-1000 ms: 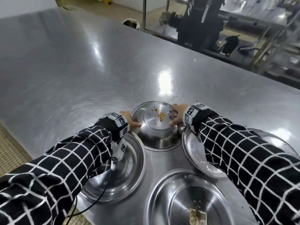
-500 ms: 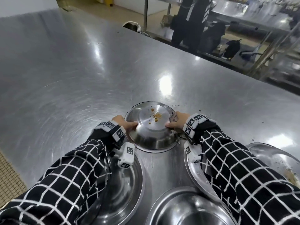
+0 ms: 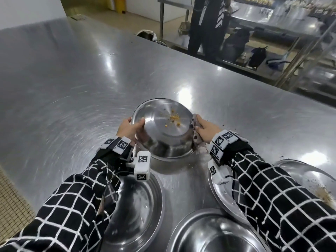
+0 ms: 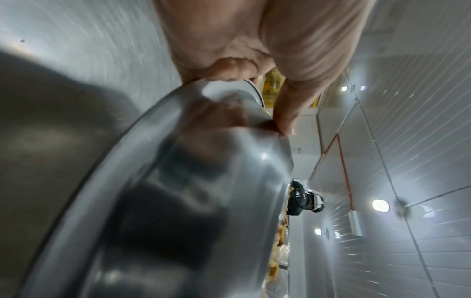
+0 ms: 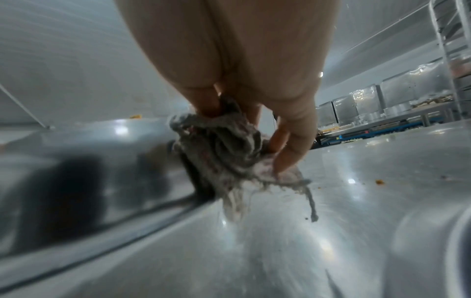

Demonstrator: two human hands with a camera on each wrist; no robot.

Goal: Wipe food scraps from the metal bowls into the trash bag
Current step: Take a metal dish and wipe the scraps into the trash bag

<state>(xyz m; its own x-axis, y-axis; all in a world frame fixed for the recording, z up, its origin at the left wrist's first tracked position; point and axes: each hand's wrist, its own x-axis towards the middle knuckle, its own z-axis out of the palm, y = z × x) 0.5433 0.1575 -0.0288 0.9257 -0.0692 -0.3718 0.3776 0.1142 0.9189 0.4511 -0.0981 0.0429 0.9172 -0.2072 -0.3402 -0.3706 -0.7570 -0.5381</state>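
A metal bowl (image 3: 163,140) stands on the steel table (image 3: 72,88) in front of me, seemingly upside down, with orange crumbs (image 3: 174,118) on the flat round face that points up. My left hand (image 3: 130,129) grips its left edge. In the left wrist view the fingers curl under the bowl's rim (image 4: 178,201) and the thumb (image 4: 288,113) presses on the wall. My right hand (image 3: 203,130) pinches a grey, dirty rag (image 3: 197,140) against the bowl's right side. The rag (image 5: 224,153) hangs frayed beside the bowl (image 5: 76,161). No trash bag is in view.
Several other metal bowls sit close to me: one under my left forearm (image 3: 138,206), one at the bottom middle (image 3: 214,233), one under my right arm (image 3: 216,193), and one at far right with brown scraps (image 3: 320,190). A person (image 3: 205,24) stands beyond the table's far edge.
My left hand has slid from the bowl's near side to its left edge, with the thumb now on top. The right hand stays at the right side with the rag. The view has shifted upward.
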